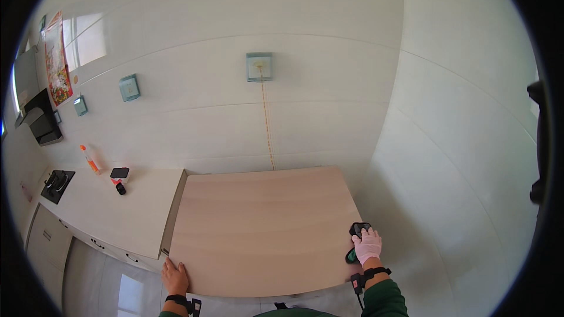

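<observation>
A large pale wooden board [264, 229] lies flat in front of me, filling the lower middle of the view. My left hand [175, 275], bare, rests at its near left corner with the fingers stretched out along the edge. At the board's right edge, my right hand [368, 245] wears a pink glove. Its fingers are closed over a black-and-green handheld tool [359, 229], which sits at the edge of the board; the hand hides much of it, and its exact kind cannot be made out. Dark straps with small devices circle both wrists.
Left of the board stands a white counter [129, 217] with a gas stove [57, 185], an orange-capped bottle [90, 159], a small box with a dark top [120, 174] and a small black object [120, 189]. Tiled walls rise behind and at right; a covered wall socket [259, 67] hangs above the board.
</observation>
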Action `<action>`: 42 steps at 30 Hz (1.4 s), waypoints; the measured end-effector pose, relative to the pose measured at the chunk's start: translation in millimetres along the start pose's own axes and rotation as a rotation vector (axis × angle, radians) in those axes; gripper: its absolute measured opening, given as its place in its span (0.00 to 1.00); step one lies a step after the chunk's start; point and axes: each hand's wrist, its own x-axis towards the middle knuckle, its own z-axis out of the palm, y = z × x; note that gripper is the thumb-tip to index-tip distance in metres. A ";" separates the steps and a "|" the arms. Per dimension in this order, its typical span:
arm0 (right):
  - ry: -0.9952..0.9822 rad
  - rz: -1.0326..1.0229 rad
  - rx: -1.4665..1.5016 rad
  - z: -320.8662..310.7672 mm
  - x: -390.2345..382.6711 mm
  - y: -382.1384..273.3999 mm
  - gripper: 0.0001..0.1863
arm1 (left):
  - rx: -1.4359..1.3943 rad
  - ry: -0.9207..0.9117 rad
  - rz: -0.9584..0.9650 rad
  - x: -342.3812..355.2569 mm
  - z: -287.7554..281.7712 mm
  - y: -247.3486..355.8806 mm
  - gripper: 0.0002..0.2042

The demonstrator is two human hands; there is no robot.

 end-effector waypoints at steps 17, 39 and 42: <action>0.078 -0.590 -0.068 43.7 -37.0 -124.7 0.29 | 0.002 0.090 0.058 -2.2 2.0 -1.1 0.30; -0.023 -0.087 -0.007 15.9 170.4 -176.9 0.29 | 0.058 0.096 0.001 -6.6 -1.5 3.2 0.29; -0.035 -0.119 -0.029 16.2 179.8 -200.5 0.29 | 0.077 0.070 -0.011 -6.6 -3.6 5.3 0.28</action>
